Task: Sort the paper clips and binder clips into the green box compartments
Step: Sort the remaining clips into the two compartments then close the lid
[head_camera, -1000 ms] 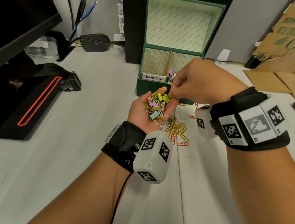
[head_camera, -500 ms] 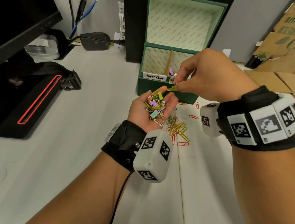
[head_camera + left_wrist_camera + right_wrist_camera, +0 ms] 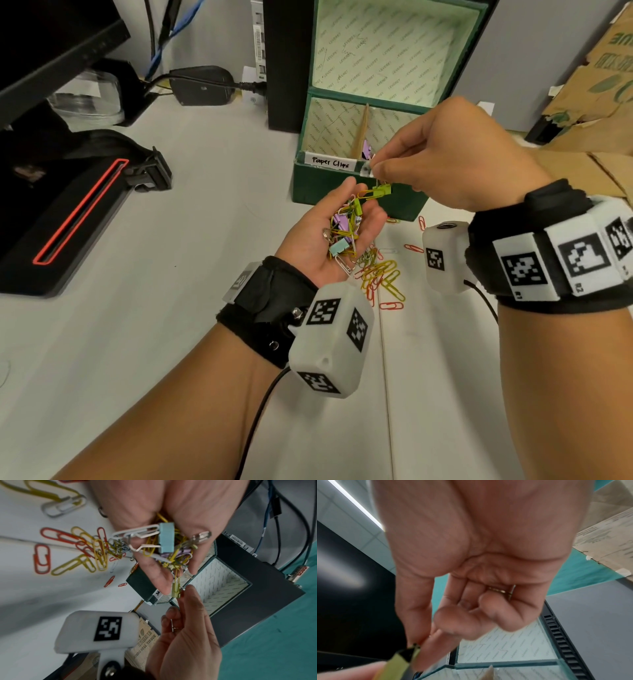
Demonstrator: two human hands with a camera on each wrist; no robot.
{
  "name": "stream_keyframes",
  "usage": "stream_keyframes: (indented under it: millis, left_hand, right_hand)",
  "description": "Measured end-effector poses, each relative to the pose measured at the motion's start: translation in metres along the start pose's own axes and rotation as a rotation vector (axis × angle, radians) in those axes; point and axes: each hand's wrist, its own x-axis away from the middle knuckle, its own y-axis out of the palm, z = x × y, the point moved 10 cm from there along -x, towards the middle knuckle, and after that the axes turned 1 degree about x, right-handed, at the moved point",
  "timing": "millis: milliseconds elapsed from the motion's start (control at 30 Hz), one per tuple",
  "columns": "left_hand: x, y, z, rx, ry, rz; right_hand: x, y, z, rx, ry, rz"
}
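My left hand (image 3: 329, 236) lies palm up in front of the green box (image 3: 346, 178), cupping a tangle of paper clips and binder clips (image 3: 342, 226), among them a pale blue binder clip (image 3: 166, 538). My right hand (image 3: 376, 171) pinches the wire handle of a lime green binder clip (image 3: 382, 190) just above the left fingertips; a yellow paper clip (image 3: 366, 194) hangs tangled on it. The box's left compartment bears the label "Paper Clips" (image 3: 330, 161). A purple clip (image 3: 366, 149) lies in the right compartment behind a cardboard divider (image 3: 361, 132).
Loose yellow, red and white paper clips (image 3: 380, 274) lie on the white desk under my hands. The box lid (image 3: 394, 44) stands upright against a black tower. A black device with a red stripe (image 3: 68, 219) is at left, torn cardboard (image 3: 599, 102) at right.
My right hand picked a lime green binder clip from the pile in my left palm and lifted it slightly up and right toward the box's front edge, with a yellow paper clip trailing.
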Motion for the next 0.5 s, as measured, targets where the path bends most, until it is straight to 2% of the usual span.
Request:
stream_keyframes:
  millis: [267,400,500]
  left_hand:
    - [-0.001,0.000,-0.008,-0.032,-0.046,0.026]
    - [0.000,-0.002,-0.002,0.018,0.007,0.037]
    - [0.000,-0.003,0.006,0.104,0.048,0.036]
  right_hand:
    - [-0.002,-0.005,0.000,-0.061,-0.017,0.040]
    - [0.000,-0.011,0.003,-0.076,0.001,0.065]
    - [0.002,-0.023,0.007,-0.144,0.018,0.149]
